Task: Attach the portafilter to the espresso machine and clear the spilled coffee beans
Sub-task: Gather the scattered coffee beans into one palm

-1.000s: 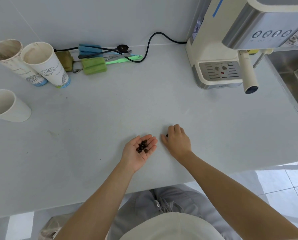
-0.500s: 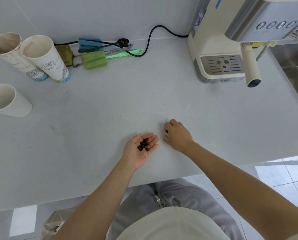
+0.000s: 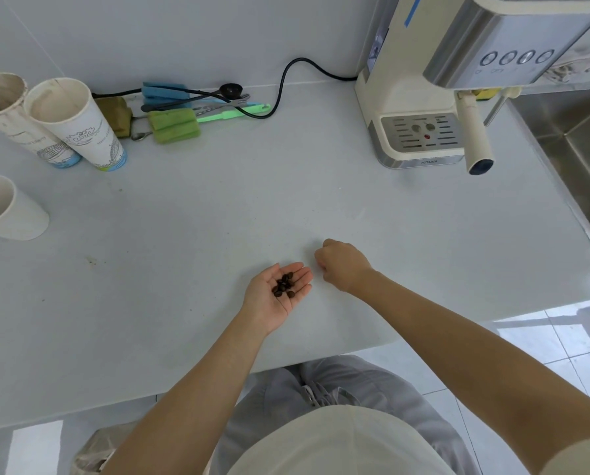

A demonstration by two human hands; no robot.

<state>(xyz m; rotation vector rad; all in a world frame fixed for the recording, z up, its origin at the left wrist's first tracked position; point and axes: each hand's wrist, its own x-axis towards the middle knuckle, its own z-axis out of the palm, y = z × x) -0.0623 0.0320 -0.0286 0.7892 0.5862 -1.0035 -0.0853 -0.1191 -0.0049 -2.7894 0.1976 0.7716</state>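
Note:
My left hand point(image 3: 275, 296) rests palm up on the white counter point(image 3: 218, 214), cupping several dark coffee beans point(image 3: 284, 285). Just to its right, my right hand point(image 3: 343, 265) is raised a little off the counter with its fingers pinched together; whatever they hold is hidden. No loose beans show on the counter around the hands. The cream espresso machine point(image 3: 406, 94) stands at the back right. The portafilter point(image 3: 475, 138) hangs from its group head, its cream handle with a dark end pointing toward me.
Two used paper cups point(image 3: 77, 125) and a plain white cup point(image 3: 9, 214) stand at the left. Sponges point(image 3: 173, 125), a green tool and a black cable point(image 3: 286, 73) lie along the back wall. A steel sink point(image 3: 581, 145) sits at the far right.
My right hand has closed from flat fingertips on the counter into a pinch and lifted slightly. The single bean seen at its fingertips no longer shows on the counter. My left hand stays put.

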